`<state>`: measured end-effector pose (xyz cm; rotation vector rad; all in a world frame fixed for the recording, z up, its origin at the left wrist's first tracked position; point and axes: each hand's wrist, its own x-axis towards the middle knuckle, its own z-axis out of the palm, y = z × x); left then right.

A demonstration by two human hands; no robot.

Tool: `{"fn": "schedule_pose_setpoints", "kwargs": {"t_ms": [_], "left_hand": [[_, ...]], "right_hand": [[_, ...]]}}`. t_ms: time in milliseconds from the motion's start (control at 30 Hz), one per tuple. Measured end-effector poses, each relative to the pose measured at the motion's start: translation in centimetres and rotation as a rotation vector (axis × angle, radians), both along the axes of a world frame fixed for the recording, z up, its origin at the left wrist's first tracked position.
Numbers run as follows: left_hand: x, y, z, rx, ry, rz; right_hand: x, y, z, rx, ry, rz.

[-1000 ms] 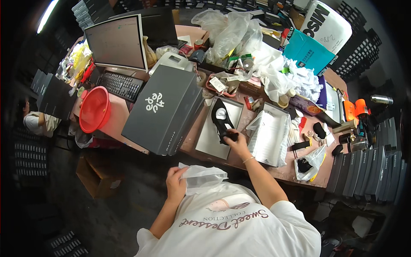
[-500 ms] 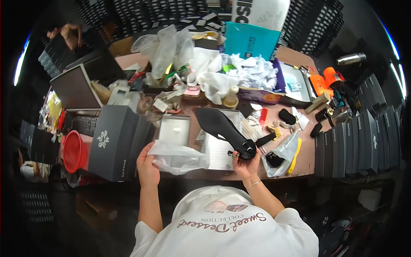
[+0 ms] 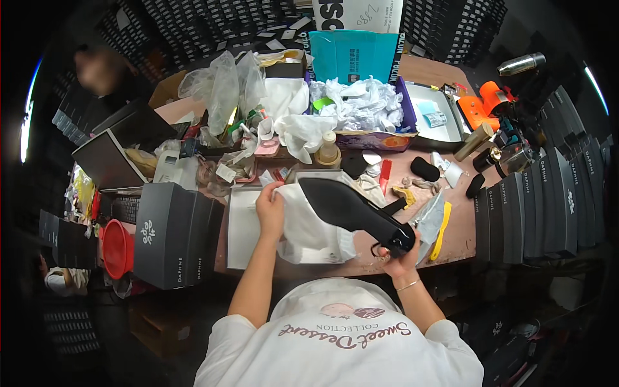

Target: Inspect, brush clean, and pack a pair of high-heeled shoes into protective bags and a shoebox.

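A black sandal (image 3: 348,209) hangs tilted over the table, its dark sole toward me. My right hand (image 3: 403,263) is closed round the heel end, near the strap. My left hand (image 3: 271,208) pinches the edge of a thin whitish plastic bag (image 3: 298,216), which spreads out to the right beneath the toe of the sandal. Under both lies an open shoe box (image 3: 316,255) with a pale inside, partly hidden by the bag and sandal. Left of it, a second shallow pale box part (image 3: 242,235) lies below my left forearm.
Dark shoe boxes (image 3: 171,235) stand at left beside a red basin (image 3: 118,248); more boxes (image 3: 538,206) line the right. Behind are a purple carton (image 3: 377,140) of crumpled paper, a bottle (image 3: 328,151) and loose bags (image 3: 222,90). A yellow-handled tool (image 3: 441,231) lies right.
My left hand has carried the bag right, across the box to the sandal's toe. My right hand has shifted right and slightly down with the sandal. The view has also shifted.
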<state>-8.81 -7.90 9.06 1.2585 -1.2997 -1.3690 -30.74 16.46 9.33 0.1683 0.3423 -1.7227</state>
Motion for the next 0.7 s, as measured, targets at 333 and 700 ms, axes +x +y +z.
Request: {"fn": "schedule_pose_setpoints", "kwargs": {"t_ms": [333, 700], "left_hand": [[-1.4, 3.0, 4.1, -0.188, 0.018, -0.415], [0.7, 1.9, 6.6, -0.442, 0.097, -0.379]], "right_hand": [[6.4, -4.9, 2.1, 0.271, 0.553, -0.076], [10.8, -8.8, 5.6, 0.227, 0.137, -0.149]]}}
